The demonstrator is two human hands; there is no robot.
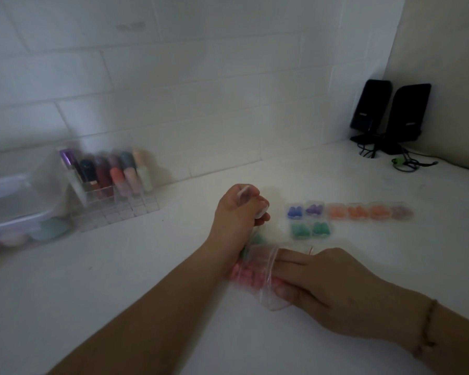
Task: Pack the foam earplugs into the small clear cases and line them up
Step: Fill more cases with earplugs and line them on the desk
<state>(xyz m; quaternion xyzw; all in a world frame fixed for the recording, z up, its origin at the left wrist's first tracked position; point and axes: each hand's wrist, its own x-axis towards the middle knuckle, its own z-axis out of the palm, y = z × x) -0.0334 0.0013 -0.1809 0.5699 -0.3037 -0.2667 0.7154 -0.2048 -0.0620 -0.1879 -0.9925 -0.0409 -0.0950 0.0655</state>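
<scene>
Countertop (119,307) spreads pale under everything, with a clear organiser (114,190) of coloured tubes at ten o'clock and two black speakers (390,115) at two o'clock. Nearer centre, the right hand (333,290) reaches its fingers into a clear bag (260,277) of loose pink earplugs; its grip is hidden. At twelve o'clock from the bag, the left hand (236,212) curls around an open clear case (252,204). Eight filled cases (347,216) sit at three o'clock of it, so packing looks well underway, with loose plugs left.

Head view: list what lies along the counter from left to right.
Clear storage box → acrylic organizer of colored tubes → left hand holding a clear case → rows of filled cases → black speakers.
</scene>
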